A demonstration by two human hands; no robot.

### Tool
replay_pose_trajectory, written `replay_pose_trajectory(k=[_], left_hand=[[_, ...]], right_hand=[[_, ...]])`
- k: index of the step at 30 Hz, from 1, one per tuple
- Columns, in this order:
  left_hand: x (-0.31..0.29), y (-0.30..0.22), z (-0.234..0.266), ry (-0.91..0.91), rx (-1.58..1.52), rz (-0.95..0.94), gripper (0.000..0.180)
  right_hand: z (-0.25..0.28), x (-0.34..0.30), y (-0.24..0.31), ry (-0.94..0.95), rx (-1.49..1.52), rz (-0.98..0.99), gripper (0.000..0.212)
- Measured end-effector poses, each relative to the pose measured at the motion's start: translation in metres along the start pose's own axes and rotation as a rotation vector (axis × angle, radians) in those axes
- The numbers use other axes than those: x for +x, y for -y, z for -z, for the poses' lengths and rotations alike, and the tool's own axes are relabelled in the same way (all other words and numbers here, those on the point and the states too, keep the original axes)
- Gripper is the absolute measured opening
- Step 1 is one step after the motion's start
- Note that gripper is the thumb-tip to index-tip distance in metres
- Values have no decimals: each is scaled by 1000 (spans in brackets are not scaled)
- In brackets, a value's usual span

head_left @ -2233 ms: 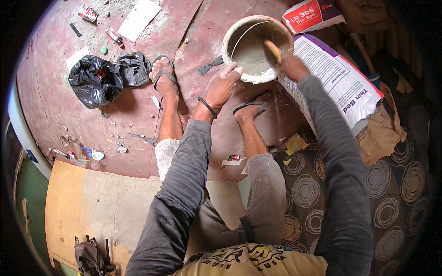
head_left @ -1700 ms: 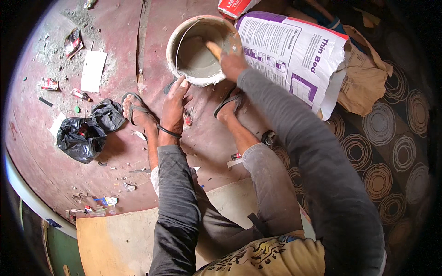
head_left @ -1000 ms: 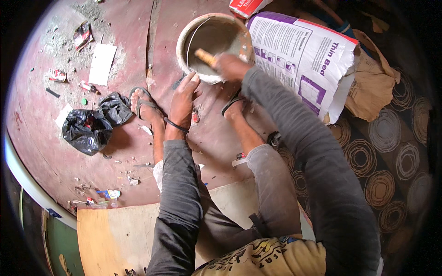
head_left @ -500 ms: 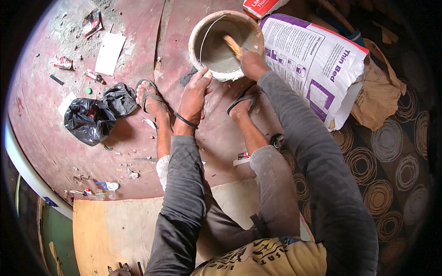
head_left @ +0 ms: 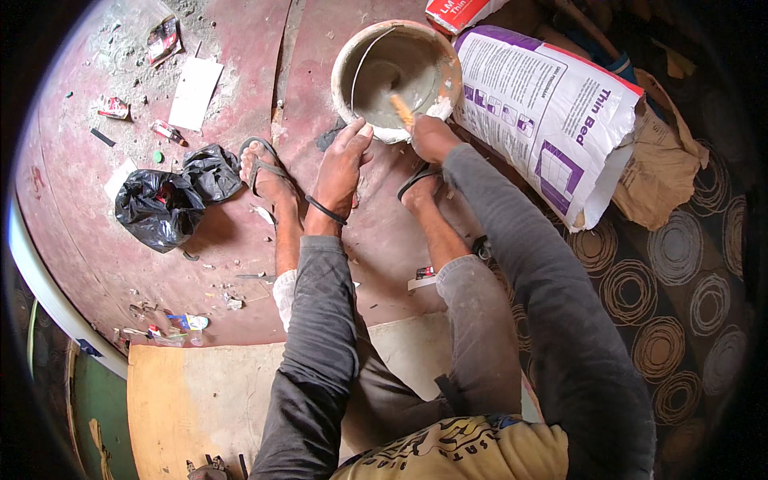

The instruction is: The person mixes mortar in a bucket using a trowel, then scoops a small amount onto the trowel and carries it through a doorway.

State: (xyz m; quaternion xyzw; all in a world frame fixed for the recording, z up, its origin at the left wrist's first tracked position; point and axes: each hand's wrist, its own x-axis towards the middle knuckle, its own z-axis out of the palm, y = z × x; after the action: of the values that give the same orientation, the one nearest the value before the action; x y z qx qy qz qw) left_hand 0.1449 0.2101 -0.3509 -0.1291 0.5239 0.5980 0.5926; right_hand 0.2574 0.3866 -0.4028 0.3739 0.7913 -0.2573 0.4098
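Between my feet stands a round bucket point(head_left: 341, 76) with a crusted rim and a thin wire bail, holding wet grey mortar point(head_left: 384, 70). My left hand point(head_left: 342, 160) grips its near-left rim, close to where the bail meets it. In my right hand point(head_left: 436, 138), closed at the near-right rim, is a light wooden stick point(head_left: 402, 110) that slants into the bucket. Its lower end is hidden in or behind the mortar, so I cannot tell whether a blade is fixed to it.
To the right of the bucket lies a torn white and purple bag point(head_left: 544, 112), with brown paper point(head_left: 660, 168) beyond it. A black plastic bag point(head_left: 158, 212), a white card point(head_left: 195, 94) and small litter lie on the dusty reddish floor at left. Circle-patterned carpet point(head_left: 656, 352) covers the right side.
My right hand and the stick have moved left and toward me, to the bucket's near rim, leaving a swirl in the mortar. The left hand stays on the rim.
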Motion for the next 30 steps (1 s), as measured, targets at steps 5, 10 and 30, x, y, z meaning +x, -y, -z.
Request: replay_pose_trajectory(k=[5,10,30], left_hand=[[0,-3,-6,22,-1,-12,55],[-4,1,7,33,29,-33,56],[-14,-4,3,-14,35,-10,53]], right_hand=[[9,10,-13,-17,-41,80,31],[31,-1,15,57,158,175,32],[55,22,-1,-77,-156,111,32]])
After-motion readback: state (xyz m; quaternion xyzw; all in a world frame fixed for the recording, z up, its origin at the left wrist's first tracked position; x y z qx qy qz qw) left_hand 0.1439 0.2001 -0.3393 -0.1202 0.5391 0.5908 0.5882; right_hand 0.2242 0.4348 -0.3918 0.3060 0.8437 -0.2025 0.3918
